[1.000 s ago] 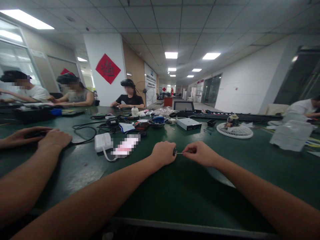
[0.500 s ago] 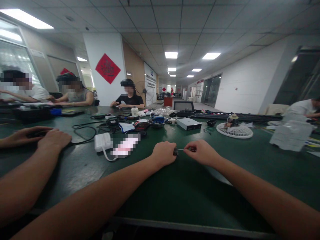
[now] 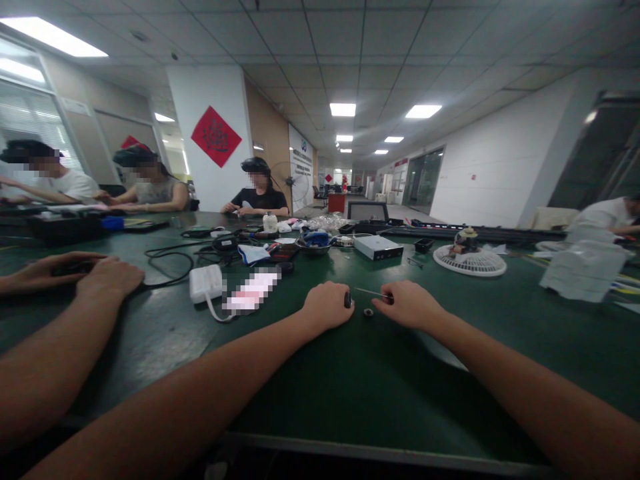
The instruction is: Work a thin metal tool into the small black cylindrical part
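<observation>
Small round part now separate on green table, left hand gripping dark object, right hand pinching thin metal tool.

White walls under bright ceiling lights.

Your green tabletop, across the lower frame, looks smooth and faintly glossy; the thin rod near centre looks like metal; left of centre, you have a white adapter in smooth plastic; at right, a ribbed plastic grille; upper left, a red paper diamond.
</observation>
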A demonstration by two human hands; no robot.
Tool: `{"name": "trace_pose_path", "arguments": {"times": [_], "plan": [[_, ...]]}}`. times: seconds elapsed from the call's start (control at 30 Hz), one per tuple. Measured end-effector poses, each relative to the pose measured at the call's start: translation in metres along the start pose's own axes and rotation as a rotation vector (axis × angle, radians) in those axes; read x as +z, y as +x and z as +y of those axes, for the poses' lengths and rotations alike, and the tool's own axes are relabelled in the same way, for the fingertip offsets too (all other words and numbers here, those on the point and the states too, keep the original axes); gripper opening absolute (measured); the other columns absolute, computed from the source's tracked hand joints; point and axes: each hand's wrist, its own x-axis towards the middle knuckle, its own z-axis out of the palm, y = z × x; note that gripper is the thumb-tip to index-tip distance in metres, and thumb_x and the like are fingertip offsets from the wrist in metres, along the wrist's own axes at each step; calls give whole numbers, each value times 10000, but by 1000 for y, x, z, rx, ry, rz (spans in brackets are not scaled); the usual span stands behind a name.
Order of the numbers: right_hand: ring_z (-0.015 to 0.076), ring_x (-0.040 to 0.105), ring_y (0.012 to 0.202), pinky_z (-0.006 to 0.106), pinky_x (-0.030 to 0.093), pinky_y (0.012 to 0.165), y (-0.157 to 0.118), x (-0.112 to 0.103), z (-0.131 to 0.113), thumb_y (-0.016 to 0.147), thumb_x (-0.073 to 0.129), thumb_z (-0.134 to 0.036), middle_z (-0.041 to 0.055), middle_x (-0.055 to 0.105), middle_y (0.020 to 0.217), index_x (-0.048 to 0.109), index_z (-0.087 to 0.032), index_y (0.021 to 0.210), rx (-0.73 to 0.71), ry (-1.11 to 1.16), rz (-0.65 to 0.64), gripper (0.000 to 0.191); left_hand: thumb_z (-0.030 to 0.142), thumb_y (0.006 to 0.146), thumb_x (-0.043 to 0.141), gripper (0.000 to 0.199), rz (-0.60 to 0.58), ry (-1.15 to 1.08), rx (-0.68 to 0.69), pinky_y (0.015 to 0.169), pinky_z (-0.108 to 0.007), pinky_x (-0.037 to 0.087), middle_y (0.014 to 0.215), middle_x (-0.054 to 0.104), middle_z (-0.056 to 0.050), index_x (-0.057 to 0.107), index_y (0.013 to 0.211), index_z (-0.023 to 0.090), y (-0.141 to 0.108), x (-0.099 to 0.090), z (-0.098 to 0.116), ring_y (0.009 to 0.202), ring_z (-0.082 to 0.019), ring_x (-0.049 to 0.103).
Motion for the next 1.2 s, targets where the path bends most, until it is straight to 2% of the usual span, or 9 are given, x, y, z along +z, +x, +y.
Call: {"name": "trace_pose_path", "arguments": {"times": [0.13, 0.27, 0.33, 0.43, 0.6, 0.83, 1.03, 1.2], "plan": [[166, 578, 626, 278, 329, 538, 2, 5, 0, 843, 663, -449, 28, 674, 700, 532, -215, 679, -6, 151, 12, 314, 478, 876, 519, 309, -1, 22, 17, 736, -402, 566, 903, 737, -101, 700, 944, 237, 1, 1, -1, 859, -302, 712], [180, 662, 762, 264, 415, 594, 2, 10, -4, 759, 764, -392, 26, 749, 885, 477, -218, 668, -36, 365, -61, 348, 484, 868, 524, 303, -10, 27, 14, 732, -407, 569, 911, 738, -93, 695, 961, 251, 2, 3, -2, 863, -304, 713], [187, 678, 797, 269, 447, 629, 2, 11, -6, 736, 781, -341, 23, 757, 911, 468, -219, 661, -44, 415, -97, 345, 482, 867, 526, 299, -4, 29, 13, 740, -407, 569, 917, 739, -90, 692, 964, 255, 3, 3, -2, 871, -303, 712], [190, 679, 795, 279, 464, 655, 2, 12, -7, 730, 769, -278, 17, 746, 881, 501, -216, 668, -60, 409, -104, 282, 480, 867, 528, 296, -13, 28, 10, 752, -404, 567, 924, 740, -88, 690, 972, 256, 3, 3, -2, 878, -298, 712], [183, 655, 771, 280, 439, 651, 0, 10, -7, 748, 709, -239, 12, 696, 827, 602, -201, 766, -116, 308, -41, 115, 472, 868, 527, 291, -1, 32, 11, 736, -400, 566, 905, 742, -87, 693, 963, 254, 2, 3, -2, 863, -299, 714], [181, 636, 793, 275, 428, 666, -2, 9, -10, 765, 675, -217, 12, 672, 845, 616, -194, 829, -197, 294, -19, 89, 463, 876, 526, 287, -12, 21, 20, 719, -364, 556, 912, 737, -83, 692, 970, 248, 0, 1, -3, 852, -276, 709], [183, 620, 780, 281, 425, 676, -4, 7, -12, 772, 674, -211, 17, 661, 844, 660, -183, 908, -215, 299, 6, 139, 475, 875, 522, 294, -6, 38, 28, 718, -370, 554, 906, 732, -82, 687, 956, 246, 0, 0, -2, 852, -282, 709], [178, 611, 772, 276, 416, 668, -3, 7, -12, 761, 685, -192, 14, 653, 826, 632, -181, 853, -225, 307, 16, 107, 468, 878, 520, 297, -34, 30, 16, 753, -374, 555, 945, 732, -93, 692, 975, 245, 1, 0, -2, 881, -278, 706]]}}
